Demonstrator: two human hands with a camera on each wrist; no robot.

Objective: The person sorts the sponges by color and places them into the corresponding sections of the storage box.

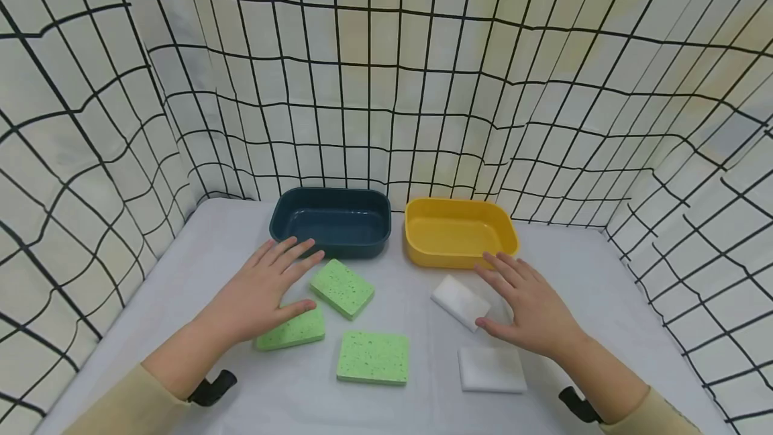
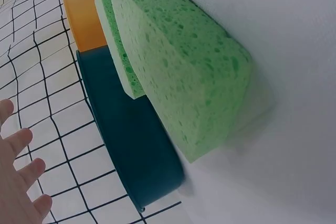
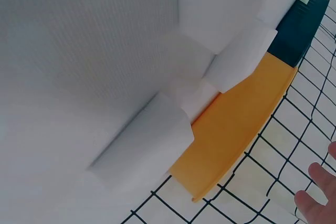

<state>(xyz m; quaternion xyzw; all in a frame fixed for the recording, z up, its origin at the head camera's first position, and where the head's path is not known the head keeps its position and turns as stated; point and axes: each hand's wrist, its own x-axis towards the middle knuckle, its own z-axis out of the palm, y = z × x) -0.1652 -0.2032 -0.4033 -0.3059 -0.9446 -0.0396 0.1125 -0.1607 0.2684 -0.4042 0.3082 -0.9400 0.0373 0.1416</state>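
Note:
My left hand (image 1: 260,294) is held over the table with its fingers spread, partly covering a green sponge (image 1: 292,329). A second green sponge (image 1: 342,288) lies tilted near the blue tub, and a third green sponge (image 1: 373,358) lies in front. In the left wrist view the fingers (image 2: 32,174) are apart from the sponges. My right hand (image 1: 531,307), fingers also spread, hovers beside a white block (image 1: 461,302) that looks like a sponge. Nearer me lies another white block (image 1: 492,369). The right wrist view shows a further white block (image 3: 144,148), hidden from above by the hand.
A dark blue tub (image 1: 330,220) and a yellow tub (image 1: 460,230) stand side by side at the back of the white-covered table (image 1: 423,415). Black wire grid panels (image 1: 368,86) rise behind and along both sides. Each wrist wears a black strap.

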